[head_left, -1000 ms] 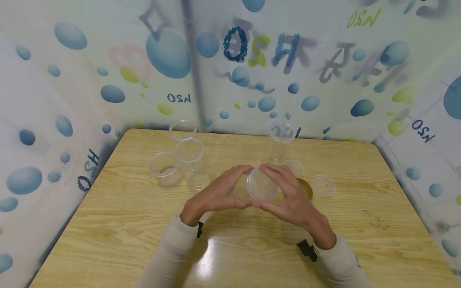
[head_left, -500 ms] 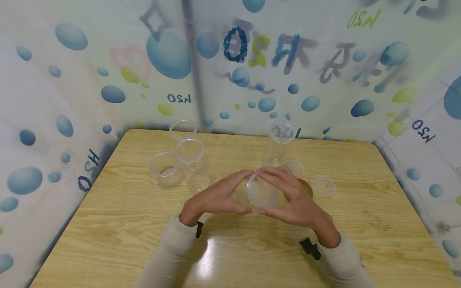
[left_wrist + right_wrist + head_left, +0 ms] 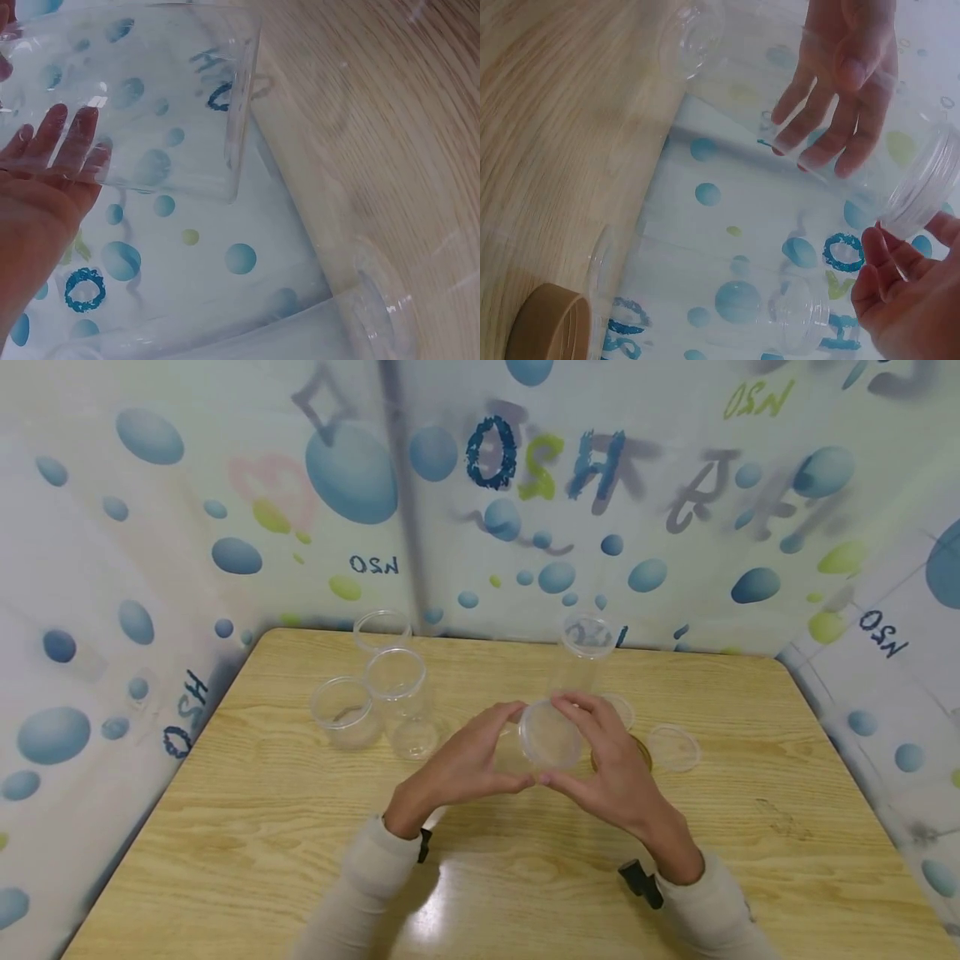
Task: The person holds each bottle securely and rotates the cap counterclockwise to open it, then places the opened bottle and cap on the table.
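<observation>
A clear plastic jar [image 3: 165,112] is held up over the table between the two hands, tilted with its capped end toward the head camera. My left hand [image 3: 467,762] grips its body, fingers and thumb spread round the clear wall. At the other end, the fingertips and thumb of my right hand [image 3: 613,768] hold the rim of a clear ridged lid [image 3: 924,184], which sits on the jar's mouth. Through the transparent wall, the left fingers [image 3: 844,139] show in the right wrist view. Part of the jar's body is hidden behind the left hand in the head view.
Several open clear jars, among them a short jar [image 3: 348,718] and a taller jar [image 3: 396,675], stand at left. Another clear jar [image 3: 587,639] stands at the back. Right of the hands lie a brown lid [image 3: 551,322] and a flat clear lid [image 3: 673,747]. Printed walls border the wooden table [image 3: 750,827].
The right fingers and thumb loosened a little around the lid, shifted, and now hold its rim again. Both hands and the jar have moved slightly up and to the right.
</observation>
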Tool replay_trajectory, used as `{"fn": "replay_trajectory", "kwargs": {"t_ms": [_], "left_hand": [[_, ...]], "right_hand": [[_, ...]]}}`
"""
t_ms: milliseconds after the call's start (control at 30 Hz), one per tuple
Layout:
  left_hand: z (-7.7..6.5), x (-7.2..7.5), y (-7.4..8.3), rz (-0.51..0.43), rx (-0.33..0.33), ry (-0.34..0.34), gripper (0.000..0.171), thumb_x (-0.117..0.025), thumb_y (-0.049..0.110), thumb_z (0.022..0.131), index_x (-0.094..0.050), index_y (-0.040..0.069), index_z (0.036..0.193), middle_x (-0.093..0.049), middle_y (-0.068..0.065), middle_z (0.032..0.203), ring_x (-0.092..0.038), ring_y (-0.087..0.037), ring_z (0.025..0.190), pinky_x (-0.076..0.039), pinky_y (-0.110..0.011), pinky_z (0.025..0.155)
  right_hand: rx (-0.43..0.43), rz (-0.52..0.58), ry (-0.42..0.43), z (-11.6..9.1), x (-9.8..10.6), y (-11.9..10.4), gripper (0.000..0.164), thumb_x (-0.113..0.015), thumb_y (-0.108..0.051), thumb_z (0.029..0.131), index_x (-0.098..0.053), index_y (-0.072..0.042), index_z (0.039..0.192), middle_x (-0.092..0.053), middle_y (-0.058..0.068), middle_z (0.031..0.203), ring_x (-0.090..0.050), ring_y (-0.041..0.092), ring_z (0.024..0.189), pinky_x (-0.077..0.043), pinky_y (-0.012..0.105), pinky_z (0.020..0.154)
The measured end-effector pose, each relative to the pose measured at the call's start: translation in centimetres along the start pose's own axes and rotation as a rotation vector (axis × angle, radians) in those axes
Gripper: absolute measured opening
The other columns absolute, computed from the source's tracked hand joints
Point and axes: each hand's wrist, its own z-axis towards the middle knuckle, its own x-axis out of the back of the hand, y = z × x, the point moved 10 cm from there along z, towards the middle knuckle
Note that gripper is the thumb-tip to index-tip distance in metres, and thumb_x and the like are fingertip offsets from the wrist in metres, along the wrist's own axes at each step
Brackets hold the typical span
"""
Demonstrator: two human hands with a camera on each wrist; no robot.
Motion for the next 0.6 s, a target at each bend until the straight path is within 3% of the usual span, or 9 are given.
{"fn": "replay_trajectory", "kwargs": {"t_ms": [167, 367, 600], "left_hand": [[0.01, -0.14, 0.20, 0.025, 0.002, 0.005, 0.081, -0.086, 0.030, 0.075, -0.044, 0.010, 0.142, -0.056, -0.001, 0.130, -0.055, -0.019, 0.119, -0.046, -0.039, 0.101], [0.03, -0.29, 0.11, 0.010, 0.007, -0.001, 0.081, -0.087, 0.026, 0.074, -0.044, 0.010, 0.141, -0.056, 0.001, 0.129, -0.054, -0.016, 0.120, -0.045, -0.039, 0.103], [-0.03, -0.23, 0.19, -0.007, -0.005, -0.017, 0.081, -0.086, 0.025, 0.073, -0.045, 0.010, 0.141, -0.056, 0.002, 0.130, -0.053, -0.013, 0.120, -0.046, -0.038, 0.102]], "right_hand": [[-0.013, -0.014, 0.051, -0.02, 0.19, -0.16, 0.080, -0.067, -0.063, 0.083, -0.054, -0.006, 0.138, -0.052, 0.017, 0.136, -0.050, 0.031, 0.123, -0.049, 0.051, 0.091], [-0.015, 0.012, 0.094, 0.02, 0.49, -0.27, 0.077, -0.062, -0.066, 0.084, -0.060, -0.006, 0.133, -0.056, 0.016, 0.133, -0.051, 0.030, 0.122, -0.050, 0.049, 0.089], [0.015, 0.097, 0.102, -0.10, 0.70, -0.27, 0.073, -0.068, -0.061, 0.083, -0.062, -0.006, 0.131, -0.057, 0.012, 0.134, -0.050, 0.027, 0.125, -0.043, 0.028, 0.100]]}}
